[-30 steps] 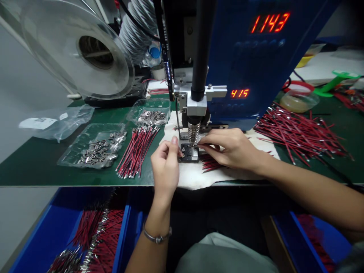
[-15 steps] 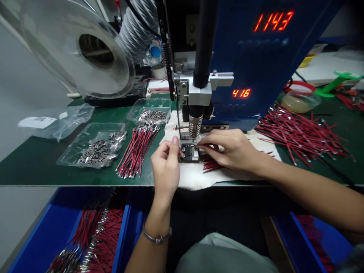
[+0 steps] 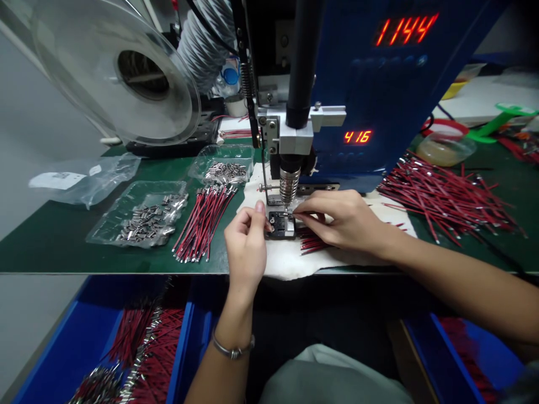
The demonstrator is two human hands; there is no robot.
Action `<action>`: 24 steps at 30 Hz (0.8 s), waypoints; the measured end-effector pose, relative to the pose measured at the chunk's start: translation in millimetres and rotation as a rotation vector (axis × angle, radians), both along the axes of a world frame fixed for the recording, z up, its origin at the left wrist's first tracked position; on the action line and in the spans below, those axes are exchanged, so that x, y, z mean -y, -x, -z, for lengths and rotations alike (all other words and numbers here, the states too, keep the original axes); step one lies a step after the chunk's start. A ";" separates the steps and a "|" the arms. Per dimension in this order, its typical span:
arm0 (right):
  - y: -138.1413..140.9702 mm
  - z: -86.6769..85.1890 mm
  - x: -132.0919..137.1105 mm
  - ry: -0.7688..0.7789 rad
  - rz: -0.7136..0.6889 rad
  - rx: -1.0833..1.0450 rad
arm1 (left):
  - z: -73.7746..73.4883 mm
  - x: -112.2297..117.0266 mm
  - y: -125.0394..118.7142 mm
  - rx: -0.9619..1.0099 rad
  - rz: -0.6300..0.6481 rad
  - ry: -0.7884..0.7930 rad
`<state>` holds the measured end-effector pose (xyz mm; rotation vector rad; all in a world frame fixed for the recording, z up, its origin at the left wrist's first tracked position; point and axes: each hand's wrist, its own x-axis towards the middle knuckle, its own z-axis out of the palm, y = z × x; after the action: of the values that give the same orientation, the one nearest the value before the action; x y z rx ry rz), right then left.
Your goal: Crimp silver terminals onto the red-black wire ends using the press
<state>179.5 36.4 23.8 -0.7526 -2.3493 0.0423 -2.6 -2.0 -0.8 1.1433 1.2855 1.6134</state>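
Where fingertips meet, fixture [image 3: 283,225] sits small, black.

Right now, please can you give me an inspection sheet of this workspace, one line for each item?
Surface: green bench mat with a white cloth under the press.
Job's things: small black fixture below the press head; red wires beside it.
Clutter: bundle of red wires, loose wire pile, trays of metal sleeves, plastic bag.
Hands: left hand pinches at the fixture's left edge; right hand pinches at its top.
Cables: grey ribbed hose behind.
Surroundings: clear reel; red counters read 1144 and 416; blue bins below.
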 end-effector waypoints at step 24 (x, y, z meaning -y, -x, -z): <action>0.4 0.8 0.5 -0.003 -0.003 -0.006 | 0.5 -1.0 -0.4 0.002 -0.009 -0.006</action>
<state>179.1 35.9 23.0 -0.7462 -2.3441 0.0417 -2.2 -1.0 -1.3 1.1406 1.2867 1.6253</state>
